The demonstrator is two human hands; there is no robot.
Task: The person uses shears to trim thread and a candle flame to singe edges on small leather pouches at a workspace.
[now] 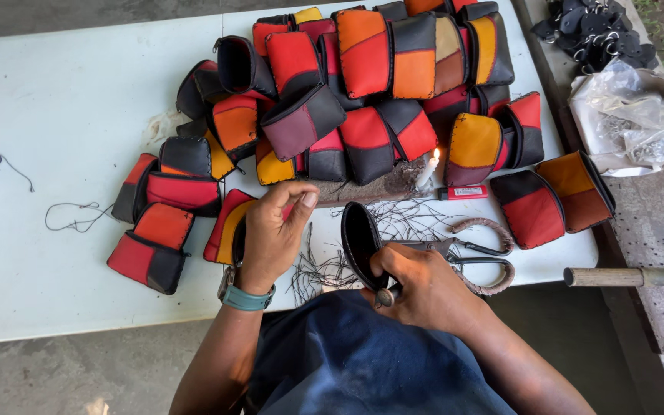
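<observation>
- The right hand (424, 288) grips a black pouch (360, 242) at the near table edge.
- The left hand (274, 230) pinches what seems a thread, raised.
- Step: hand-stitching or trimming; next calls for steady tension, clear of the lit candle (427, 170).

White table (55, 100), grey concrete floor (55, 376), daylight from above

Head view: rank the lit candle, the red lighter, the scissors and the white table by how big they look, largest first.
1. white table
2. scissors, with cord-wrapped handles
3. and 4. red lighter and lit candle: they look about the same length, so I won't rank them.
</observation>
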